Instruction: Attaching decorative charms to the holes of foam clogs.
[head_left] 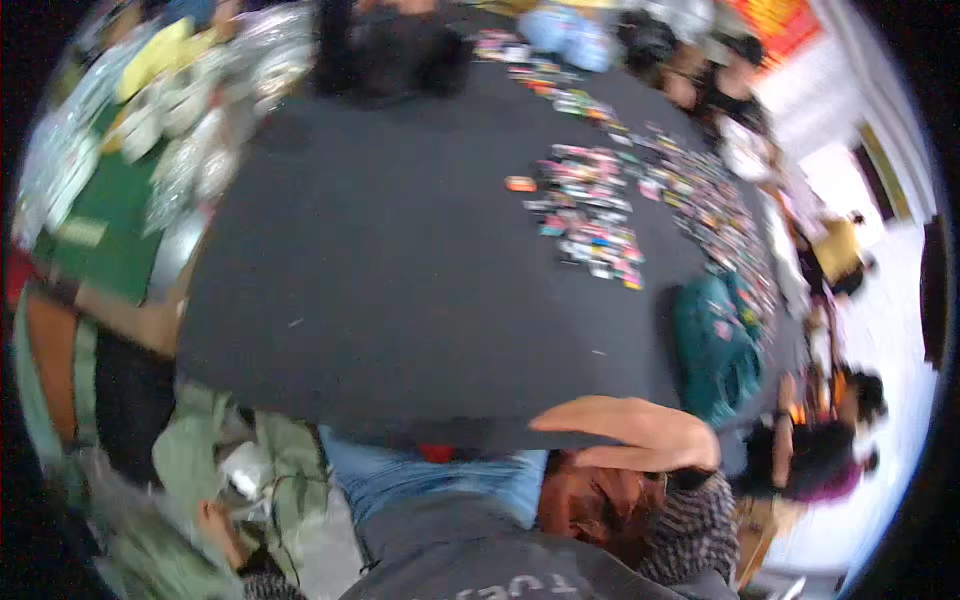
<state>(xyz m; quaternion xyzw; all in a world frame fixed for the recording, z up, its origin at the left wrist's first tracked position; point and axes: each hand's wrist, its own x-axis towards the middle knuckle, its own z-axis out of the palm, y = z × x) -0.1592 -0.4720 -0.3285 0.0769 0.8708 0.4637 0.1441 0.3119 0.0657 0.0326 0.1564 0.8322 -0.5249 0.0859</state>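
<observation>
My right hand [640,432] hangs at the near edge of the dark grey table [390,250], fingers stretched out to the left and a gap below them; nothing shows in it. My left hand [222,535] is low at the left, beside a pile of green cloth [290,470] with a white thing [245,470] in it. Its fingers are small and blurred, so their pose is unclear. On the table's right side lie a cluster of small colourful pieces [590,210] and one orange piece [521,184] beside it.
A teal bag [715,345] stands near the table's right edge, next to a long strip of small pieces [700,195]. Plastic-wrapped goods [190,130] are heaped at the left. Brown bags [600,505] are under my right arm. Several people sit along the right side.
</observation>
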